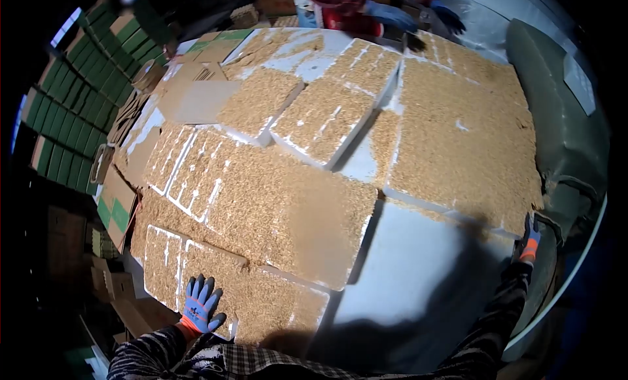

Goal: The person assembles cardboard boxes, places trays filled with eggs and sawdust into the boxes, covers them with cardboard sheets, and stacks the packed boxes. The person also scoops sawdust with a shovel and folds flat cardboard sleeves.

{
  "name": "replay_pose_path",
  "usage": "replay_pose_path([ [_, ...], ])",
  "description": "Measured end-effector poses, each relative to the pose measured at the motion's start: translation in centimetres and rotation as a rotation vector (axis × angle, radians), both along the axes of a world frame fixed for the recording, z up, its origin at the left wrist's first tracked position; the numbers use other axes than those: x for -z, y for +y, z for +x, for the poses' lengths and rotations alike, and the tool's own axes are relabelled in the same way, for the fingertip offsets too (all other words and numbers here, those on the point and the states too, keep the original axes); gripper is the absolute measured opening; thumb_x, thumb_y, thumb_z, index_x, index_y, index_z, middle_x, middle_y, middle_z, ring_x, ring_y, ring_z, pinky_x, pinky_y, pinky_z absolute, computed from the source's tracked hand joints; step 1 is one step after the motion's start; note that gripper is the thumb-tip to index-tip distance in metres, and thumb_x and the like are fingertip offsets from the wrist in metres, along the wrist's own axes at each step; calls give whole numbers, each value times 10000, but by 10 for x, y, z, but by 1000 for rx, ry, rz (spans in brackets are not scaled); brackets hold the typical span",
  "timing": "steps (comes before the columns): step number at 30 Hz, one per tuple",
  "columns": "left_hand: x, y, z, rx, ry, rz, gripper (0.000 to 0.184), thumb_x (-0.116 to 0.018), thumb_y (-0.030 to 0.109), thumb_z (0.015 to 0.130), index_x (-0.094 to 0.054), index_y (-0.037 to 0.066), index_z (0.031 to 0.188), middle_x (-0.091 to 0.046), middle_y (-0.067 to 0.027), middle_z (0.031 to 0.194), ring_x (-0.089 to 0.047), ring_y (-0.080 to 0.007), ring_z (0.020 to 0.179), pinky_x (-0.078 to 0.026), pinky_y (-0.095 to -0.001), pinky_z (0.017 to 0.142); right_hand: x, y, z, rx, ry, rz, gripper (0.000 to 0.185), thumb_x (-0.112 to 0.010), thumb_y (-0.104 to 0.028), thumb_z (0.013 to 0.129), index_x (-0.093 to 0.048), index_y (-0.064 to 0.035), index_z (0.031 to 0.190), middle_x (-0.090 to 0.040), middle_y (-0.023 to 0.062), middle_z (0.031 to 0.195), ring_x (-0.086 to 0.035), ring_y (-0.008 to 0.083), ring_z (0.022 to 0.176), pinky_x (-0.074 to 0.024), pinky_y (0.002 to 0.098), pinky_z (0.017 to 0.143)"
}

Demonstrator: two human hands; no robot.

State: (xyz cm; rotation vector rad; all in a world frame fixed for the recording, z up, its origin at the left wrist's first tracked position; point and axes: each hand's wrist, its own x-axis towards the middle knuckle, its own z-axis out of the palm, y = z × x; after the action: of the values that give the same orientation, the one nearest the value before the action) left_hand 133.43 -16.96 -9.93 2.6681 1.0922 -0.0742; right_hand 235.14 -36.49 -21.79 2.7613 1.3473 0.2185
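Note:
My left hand (201, 307), in a blue glove with dark fingertips and an orange cuff, lies spread flat on a white tray (239, 327) filled with tan, husk-like flakes. At the far right my right hand (532, 237), gloved alike, is closed at the near right corner of a large block of flake-filled white trays (466, 138); its fingertips are partly hidden. Between my arms, a bare pale board surface (418, 262) carries my shadow. More flake-filled trays (261, 177) lie just beyond my left hand.
Across the table, another person's gloved hands (392, 17) are near the far trays. Stacked green boxes (72, 98) stand at the left. A dark green, bulky covered form (556, 111) borders the right side. Flattened cardboard (190, 95) lies at the far left.

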Motion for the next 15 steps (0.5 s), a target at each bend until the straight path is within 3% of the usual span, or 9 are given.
replay_pose_path([
  [1,0,0,-1,3,14,4,752,-601,483,836,-419,103,1459,-293,-233,1565,-279,-523,1396,-185,-677,1114,6,-7,19,-95,20,-36,1021,-767,33,620,-379,-232,1526,-405,206,1517,-557,425,1208,-525,427,956],
  [2,3,0,-3,8,-2,9,747,-594,493,841,-422,111,1459,-295,-227,1566,-271,-520,1404,-186,-670,1120,-4,0,-3,-65,-30,-86,968,-745,37,655,-397,-235,1517,-415,211,1507,-553,427,1205,-509,414,974],
  [3,5,0,-4,4,-7,5,740,-596,497,837,-433,111,1448,-307,-226,1556,-282,-518,1396,-189,-670,1118,26,-9,17,-104,18,64,914,-743,11,691,-404,-209,1511,-411,206,1510,-546,407,1222,-494,410,991],
  [6,-7,6,7,-13,37,-27,695,-610,496,814,-499,103,1376,-395,-235,1469,-354,-509,1331,-226,-670,1093,48,35,-31,112,640,706,703,-711,-68,822,-437,-88,1470,-459,176,1479,-519,346,1273,-449,395,1037],
  [8,-9,10,8,-1,67,-28,692,-614,500,813,-510,102,1369,-413,-241,1452,-368,-508,1320,-243,-669,1082,26,61,-96,-45,1107,940,557,-612,40,915,-454,-6,1448,-459,172,1478,-451,273,1335,-395,370,1098],
  [10,-10,10,8,-19,26,-44,695,-616,515,822,-510,107,1375,-416,-240,1456,-376,-508,1315,-247,-670,1078,28,100,-144,13,952,851,543,-660,38,898,-477,22,1409,-467,177,1461,-468,266,1317,-403,370,1096],
  [11,-11,11,8,-9,19,-40,695,-613,517,832,-503,113,1387,-408,-237,1469,-371,-508,1323,-244,-667,1085,29,114,-169,22,970,952,532,-712,0,884,-500,35,1371,-514,175,1411,-484,255,1301,-403,361,1094],
  [12,-12,11,6,-5,14,-34,694,-610,518,842,-497,119,1399,-400,-234,1481,-366,-507,1331,-241,-664,1091,24,129,-193,21,868,841,545,-731,-18,878,-500,39,1368,-543,163,1383,-491,248,1295,-398,355,1095],
  [15,-14,12,4,-1,25,-67,716,-578,519,875,-437,140,1466,-348,-214,1542,-338,-495,1373,-220,-657,1112,5,181,-279,-23,1033,860,526,-724,-111,908,-507,39,1363,-532,166,1408,-459,263,1328,-348,387,1123],
])
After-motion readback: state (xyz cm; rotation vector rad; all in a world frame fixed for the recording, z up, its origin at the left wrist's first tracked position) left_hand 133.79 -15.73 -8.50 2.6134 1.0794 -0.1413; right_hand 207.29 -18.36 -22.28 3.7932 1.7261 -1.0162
